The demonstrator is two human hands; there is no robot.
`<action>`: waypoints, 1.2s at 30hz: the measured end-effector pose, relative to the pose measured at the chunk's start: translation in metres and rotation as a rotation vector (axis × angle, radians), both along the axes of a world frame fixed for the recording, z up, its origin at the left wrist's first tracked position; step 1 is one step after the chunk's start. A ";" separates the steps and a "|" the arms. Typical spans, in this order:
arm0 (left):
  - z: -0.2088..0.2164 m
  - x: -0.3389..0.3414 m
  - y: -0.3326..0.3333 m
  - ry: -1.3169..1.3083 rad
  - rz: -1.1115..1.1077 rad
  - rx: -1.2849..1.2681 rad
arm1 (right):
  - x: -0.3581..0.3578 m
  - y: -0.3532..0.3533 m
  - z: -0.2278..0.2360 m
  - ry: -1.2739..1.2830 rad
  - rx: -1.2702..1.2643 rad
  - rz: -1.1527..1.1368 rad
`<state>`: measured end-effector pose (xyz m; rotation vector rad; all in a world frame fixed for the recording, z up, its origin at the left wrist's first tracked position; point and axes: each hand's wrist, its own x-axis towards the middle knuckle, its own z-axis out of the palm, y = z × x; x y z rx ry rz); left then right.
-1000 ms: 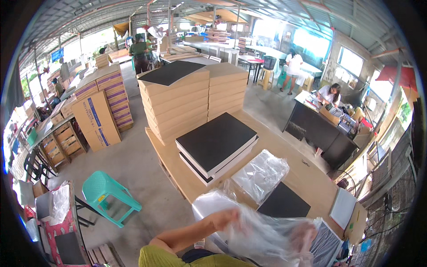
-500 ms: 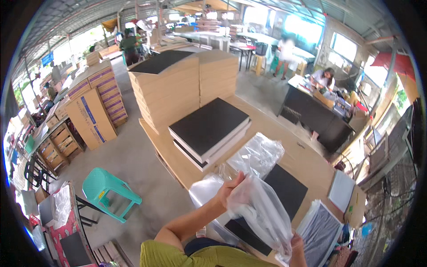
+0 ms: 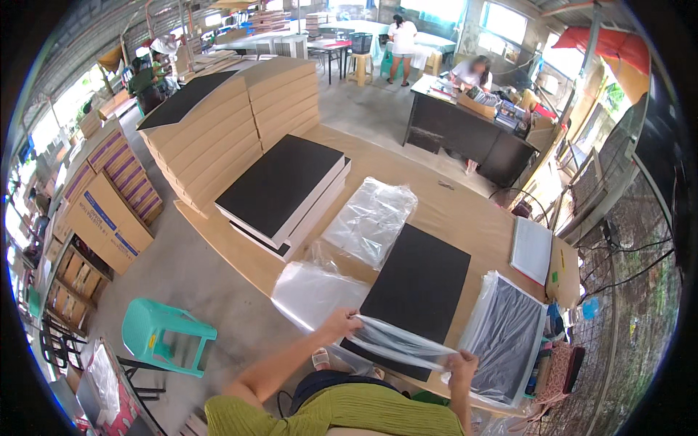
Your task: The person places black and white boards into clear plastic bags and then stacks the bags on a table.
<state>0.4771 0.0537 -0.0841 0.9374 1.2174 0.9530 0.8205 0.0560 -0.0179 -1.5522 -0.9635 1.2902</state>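
Observation:
A clear plastic bag (image 3: 403, 343) is stretched between my two hands, over the near part of a black board (image 3: 422, 280) lying on the table. My left hand (image 3: 339, 327) pinches one end of the bag. At the other end, my right hand (image 3: 462, 365) grips the plastic with its fingers closed. Left of the board lies a pile of clear bags (image 3: 320, 294), and beyond it a second bundle of clear plastic (image 3: 372, 221). Right of my right hand rests a dark board wrapped in plastic (image 3: 505, 338).
A stack of black-topped boards (image 3: 283, 189) stands farther back, before tall stacked brown cartons (image 3: 218, 123). A green stool (image 3: 163, 330) is on the floor at left. One person sits at a dark desk (image 3: 465, 131); others are in the background. A pale flat panel (image 3: 531, 249) lies at right.
The plastic bag has come down from a raised, bunched shape to a taut strip low over the black board. Both hands have lowered, and the head view has shifted right.

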 end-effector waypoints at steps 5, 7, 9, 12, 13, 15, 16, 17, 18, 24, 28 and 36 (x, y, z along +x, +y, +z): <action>-0.009 0.033 -0.014 0.881 0.323 0.321 | 0.002 -0.010 -0.075 -0.667 0.168 -0.080; -0.029 0.026 -0.014 0.908 0.086 0.244 | 0.006 -0.014 -0.095 -0.635 0.137 -0.054; -0.027 0.023 -0.012 0.941 -0.004 0.284 | 0.006 -0.017 -0.098 -0.647 0.147 -0.022; -0.019 0.012 -0.014 0.955 -0.126 0.327 | -0.010 -0.023 -0.079 -0.664 0.188 0.004; -0.017 0.009 -0.014 0.953 -0.168 0.343 | -0.013 -0.022 -0.079 -0.628 0.176 -0.024; -0.022 0.018 -0.010 1.015 0.090 0.296 | -0.016 -0.020 -0.085 -0.604 0.106 -0.040; -0.025 0.020 -0.010 1.042 0.220 0.270 | -0.016 -0.016 -0.092 -0.616 0.048 -0.028; -0.027 0.018 -0.011 1.153 0.049 0.298 | -0.015 -0.016 -0.097 -0.628 -0.010 -0.017; -0.026 0.015 -0.010 1.258 -0.123 0.329 | -0.013 -0.016 -0.098 -0.655 0.032 -0.031; -0.002 0.015 -0.012 1.090 -0.110 0.308 | -0.013 -0.014 -0.066 -0.685 0.201 -0.085; 0.029 0.012 -0.020 0.876 -0.048 0.134 | 0.011 -0.015 -0.068 0.140 -0.122 -0.233; 0.109 0.000 -0.024 -0.422 -0.119 0.236 | -0.008 -0.030 0.023 -0.212 0.498 -0.035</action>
